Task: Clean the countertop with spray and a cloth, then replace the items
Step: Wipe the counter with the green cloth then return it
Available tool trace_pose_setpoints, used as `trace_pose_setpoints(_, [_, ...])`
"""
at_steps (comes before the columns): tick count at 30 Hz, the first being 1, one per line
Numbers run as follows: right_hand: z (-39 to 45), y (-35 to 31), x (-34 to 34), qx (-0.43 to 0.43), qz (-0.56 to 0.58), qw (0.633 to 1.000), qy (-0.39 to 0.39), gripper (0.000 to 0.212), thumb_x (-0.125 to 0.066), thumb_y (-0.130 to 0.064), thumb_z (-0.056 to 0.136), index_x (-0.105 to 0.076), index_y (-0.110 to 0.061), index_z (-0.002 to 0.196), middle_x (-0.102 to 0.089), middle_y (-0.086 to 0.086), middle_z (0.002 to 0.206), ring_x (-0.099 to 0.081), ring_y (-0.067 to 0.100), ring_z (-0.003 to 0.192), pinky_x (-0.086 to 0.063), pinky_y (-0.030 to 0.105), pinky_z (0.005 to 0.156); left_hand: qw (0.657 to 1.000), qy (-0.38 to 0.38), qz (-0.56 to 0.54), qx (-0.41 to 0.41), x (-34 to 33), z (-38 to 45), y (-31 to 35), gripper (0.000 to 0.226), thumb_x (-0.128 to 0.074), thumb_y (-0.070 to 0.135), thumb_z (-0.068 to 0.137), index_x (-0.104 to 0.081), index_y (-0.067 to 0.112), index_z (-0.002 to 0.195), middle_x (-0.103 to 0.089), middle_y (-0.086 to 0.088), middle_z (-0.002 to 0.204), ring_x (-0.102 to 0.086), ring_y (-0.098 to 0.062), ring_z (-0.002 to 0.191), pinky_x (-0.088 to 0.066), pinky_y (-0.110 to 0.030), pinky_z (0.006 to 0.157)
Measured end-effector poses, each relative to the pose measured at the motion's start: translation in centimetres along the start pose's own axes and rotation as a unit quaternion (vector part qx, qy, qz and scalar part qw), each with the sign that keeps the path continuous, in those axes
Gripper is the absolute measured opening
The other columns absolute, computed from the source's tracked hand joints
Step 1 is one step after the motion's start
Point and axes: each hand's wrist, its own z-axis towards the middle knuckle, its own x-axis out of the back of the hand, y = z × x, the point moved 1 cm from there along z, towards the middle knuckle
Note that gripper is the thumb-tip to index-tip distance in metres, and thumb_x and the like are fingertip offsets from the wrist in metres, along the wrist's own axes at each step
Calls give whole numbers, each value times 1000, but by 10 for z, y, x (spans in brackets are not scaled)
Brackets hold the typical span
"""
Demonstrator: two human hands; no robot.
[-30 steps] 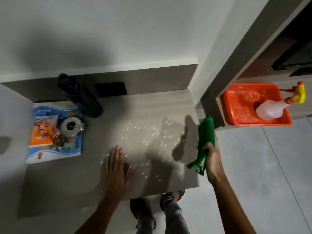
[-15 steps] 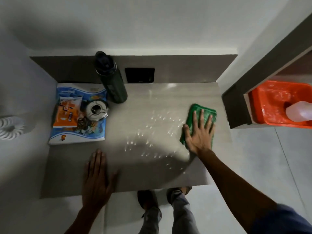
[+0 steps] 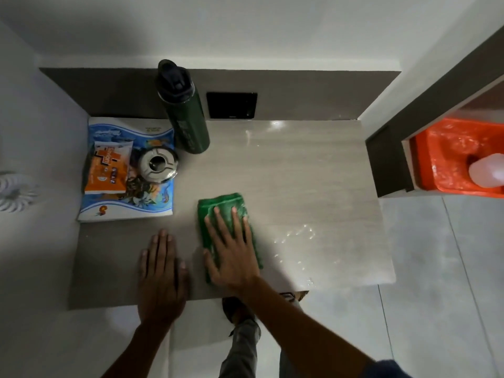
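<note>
On the pale grey stone-look countertop (image 3: 300, 173), near its front edge and roughly mid-width, lies the folded green cloth (image 3: 222, 208). The right hand (image 3: 231, 255) presses flat on top of the cloth with fingers spread, palm down, not clenched around it. Just left of the cloth, the left hand (image 3: 161, 276) rests flat and empty on the bare countertop, fingers together and extended. Right of the cloth, small glinting droplets of spray (image 3: 294, 236) dot the surface. Left and behind the cloth sits a blue printed booklet (image 3: 122, 203), carrying an orange wipes packet (image 3: 107, 167) and a round metal ashtray (image 3: 158, 165). Behind the cloth, beside the ashtray, a tall dark green bottle (image 3: 185, 113) stands upright. Well to the right of the cloth, off the countertop, a translucent spray bottle (image 3: 488, 170) lies in an orange plastic tray (image 3: 441, 156).
</note>
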Motion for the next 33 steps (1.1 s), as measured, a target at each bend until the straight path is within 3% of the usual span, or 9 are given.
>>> trace_pose_setpoints(4, [-64,33,-2,18,-29,999,-2,80,-40,-55,109,-9,-30,178,1,-1,187,3,34,174,-13,64,136,999,33,8,-9,-2,-1,2,65,-35,32,113,-27,5,172,-26,-15,182,-28,-33,170,-25,-56,138])
trace_pose_setpoints(7, [-105,91,21,-100,-53,993,17,81,-40,-58,108,-6,-34,178,4,-3,187,4,32,174,-11,60,136,1000,19,-5,-2,0,-1,2,68,-33,39,114,-24,7,173,-22,-13,184,-25,-32,171,-23,-56,139])
trace_pose_setpoints(11, [-143,166,61,-276,-51,958,53,80,-28,-64,107,-7,-32,178,4,1,187,7,32,174,-8,66,137,1000,21,-4,-4,0,0,2,69,-33,41,113,-23,8,173,-20,-12,184,-23,-31,172,-24,-56,139])
trace_pose_setpoints(16, [-118,171,67,-371,-47,925,76,82,-22,-65,107,-6,-27,178,6,4,187,8,35,173,-11,68,136,999,40,-9,-10,-2,-2,2,70,-40,38,111,-26,8,173,-23,-12,184,-24,-31,171,-28,-57,137])
trace_pose_setpoints(18, [-98,150,58,-353,-44,932,77,82,-21,-65,108,-3,-27,178,8,5,187,11,38,172,-5,68,137,999,46,-10,-11,-2,-2,2,68,-41,35,112,-27,8,172,-24,-13,183,-25,-31,171,-28,-57,137])
trace_pose_setpoints(21, [-67,106,38,-258,-15,965,41,79,-20,-64,110,1,-29,178,13,3,186,18,39,171,7,66,137,999,48,-14,-10,-1,-2,2,65,-38,28,112,-27,7,172,-25,-13,183,-26,-31,171,-28,-57,137])
trace_pose_setpoints(24, [-49,48,14,-173,5,985,7,75,-26,-56,113,1,-30,178,10,3,186,13,42,171,0,67,138,999,42,-18,-8,-1,-3,3,63,-32,25,112,-26,8,173,-24,-12,183,-25,-29,171,-28,-56,137])
trace_pose_setpoints(28, [-44,-29,-15,-66,0,998,22,74,-33,-48,112,-6,-29,178,3,2,187,7,37,173,-2,59,137,999,43,-14,-11,1,-4,5,62,-33,18,112,-27,2,171,-27,-17,181,-27,-32,170,-30,-57,137])
trace_pose_setpoints(33, [-23,-47,-24,-100,-15,995,22,67,-22,-50,116,-4,-31,178,5,3,187,2,39,173,-6,60,135,999,35,-4,-18,1,-5,4,62,-36,17,112,-26,-1,170,-25,-20,182,-25,-34,171,-31,-58,135])
